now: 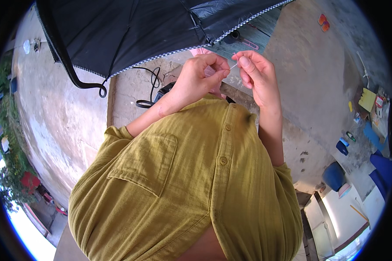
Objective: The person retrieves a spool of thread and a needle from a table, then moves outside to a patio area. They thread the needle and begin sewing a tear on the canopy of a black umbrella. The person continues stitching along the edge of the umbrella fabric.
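Observation:
My left hand (200,76) is pinched at the centre, just below the edge of a black umbrella (117,35) with a checkered trim, its fingertips on a thin pale strand (233,66). Close to its right, my right hand (257,76) has thumb and forefinger closed on the same strand, other fingers curled. Whether the strand is thread or a needle is too small to tell. A curved black handle (80,82) hangs from the umbrella’s left side. Pink fabric (199,52) shows partly behind my left hand.
A teal wooden surface (257,32) under the umbrella holds a long pink tool (249,43). A black cord (152,82) lies behind my left arm. Orange sandals (323,22), a blue bucket (333,176) and scattered items are on the concrete floor (300,87) to the right.

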The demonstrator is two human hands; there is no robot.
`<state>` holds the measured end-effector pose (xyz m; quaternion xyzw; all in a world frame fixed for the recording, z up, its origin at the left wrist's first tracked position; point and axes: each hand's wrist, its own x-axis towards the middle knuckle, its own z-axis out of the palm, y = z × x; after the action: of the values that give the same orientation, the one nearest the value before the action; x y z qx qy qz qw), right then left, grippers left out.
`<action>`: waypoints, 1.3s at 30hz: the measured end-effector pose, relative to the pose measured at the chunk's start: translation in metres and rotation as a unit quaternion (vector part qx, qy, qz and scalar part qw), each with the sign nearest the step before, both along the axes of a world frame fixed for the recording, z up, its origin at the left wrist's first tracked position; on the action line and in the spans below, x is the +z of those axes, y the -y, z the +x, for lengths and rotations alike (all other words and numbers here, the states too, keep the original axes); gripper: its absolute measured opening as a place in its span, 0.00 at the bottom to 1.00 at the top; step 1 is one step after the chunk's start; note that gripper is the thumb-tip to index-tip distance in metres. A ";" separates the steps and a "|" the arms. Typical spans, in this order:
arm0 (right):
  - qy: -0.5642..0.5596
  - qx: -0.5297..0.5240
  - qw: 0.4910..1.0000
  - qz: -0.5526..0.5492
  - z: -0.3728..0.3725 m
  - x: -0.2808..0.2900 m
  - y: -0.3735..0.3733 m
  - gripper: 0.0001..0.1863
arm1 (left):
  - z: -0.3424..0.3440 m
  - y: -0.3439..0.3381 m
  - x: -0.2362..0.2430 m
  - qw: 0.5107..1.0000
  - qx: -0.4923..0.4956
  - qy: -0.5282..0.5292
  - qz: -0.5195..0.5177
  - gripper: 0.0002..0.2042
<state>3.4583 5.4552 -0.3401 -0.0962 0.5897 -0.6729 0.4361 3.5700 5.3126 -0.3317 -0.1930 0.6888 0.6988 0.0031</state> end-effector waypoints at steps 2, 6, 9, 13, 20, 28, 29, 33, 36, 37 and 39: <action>-0.023 -0.037 0.999 -0.004 0.004 0.001 0.001 0.10 | 0.000 -0.001 0.001 1.000 -0.009 -0.010 -0.005 0.05; -0.013 -0.158 0.985 -0.071 0.003 0.010 0.005 0.07 | 0.003 0.003 0.001 0.985 -0.025 0.010 0.169 0.05; -0.057 -0.188 0.976 -0.089 -0.004 0.002 -0.009 0.06 | 0.005 0.004 0.002 0.964 -0.021 0.026 0.264 0.05; -0.356 0.148 0.896 0.222 -0.014 -0.044 -0.048 0.07 | 0.007 0.005 -0.006 0.961 0.002 0.005 0.276 0.05; -0.404 0.007 0.873 0.274 -0.065 -0.140 -0.036 0.11 | 0.009 0.005 -0.031 0.977 0.005 0.015 0.211 0.05; -0.106 -0.071 0.977 0.171 -0.090 -0.176 0.012 0.09 | 0.019 0.010 -0.048 0.983 0.016 0.042 0.176 0.04; -0.098 -0.082 0.980 0.150 -0.090 -0.175 0.012 0.08 | 0.019 0.011 -0.049 0.984 0.017 0.039 0.172 0.04; -0.112 -0.087 0.982 0.122 -0.078 -0.150 0.013 0.07 | 0.018 0.013 -0.049 0.986 0.030 0.039 0.162 0.04; -0.193 -0.079 0.971 0.117 -0.067 -0.132 0.016 0.06 | 0.013 0.011 -0.055 0.986 0.034 0.031 0.161 0.05; -0.225 -0.078 0.965 0.110 -0.065 -0.128 0.018 0.05 | 0.010 0.009 -0.059 0.986 0.034 0.025 0.161 0.05; -0.254 -0.083 0.960 0.087 -0.063 -0.124 0.021 0.05 | 0.002 0.002 -0.074 0.985 0.044 0.011 0.168 0.05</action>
<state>3.3948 5.4341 -0.4640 -0.1764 0.7428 -0.6066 0.2216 3.5721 5.3104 -0.4062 -0.2273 0.5524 0.8019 0.0122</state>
